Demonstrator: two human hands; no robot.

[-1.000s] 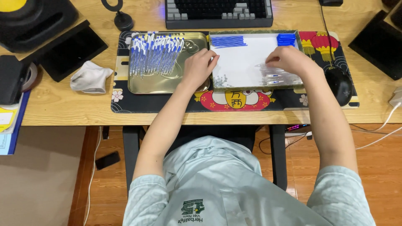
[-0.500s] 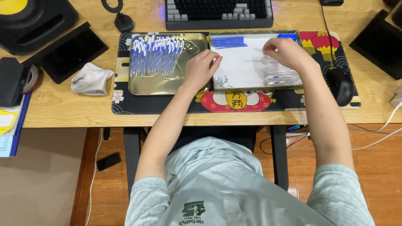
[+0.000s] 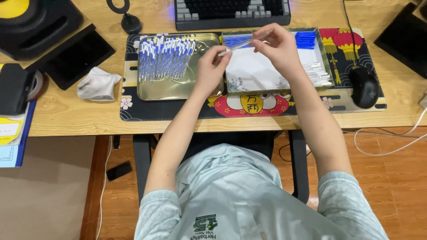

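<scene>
My left hand (image 3: 210,67) and my right hand (image 3: 275,43) are raised together over the desk, each pinching one end of a thin clear pen barrel (image 3: 240,44). Below them lies a white-lined tray (image 3: 267,73) with blue pen parts (image 3: 306,39) at its far right and clear parts (image 3: 321,75) along its right side. To the left, a gold metal tray (image 3: 178,86) holds several assembled blue and white pens (image 3: 165,58) in a row.
Both trays rest on a dark patterned desk mat (image 3: 147,109). A keyboard (image 3: 231,11) sits behind, a black mouse (image 3: 364,86) to the right, a crumpled white cloth (image 3: 97,84) to the left. Black devices stand at the far left and the right edge.
Both hands have lifted off the white tray and come together. They now hold a clear pen barrel between them.
</scene>
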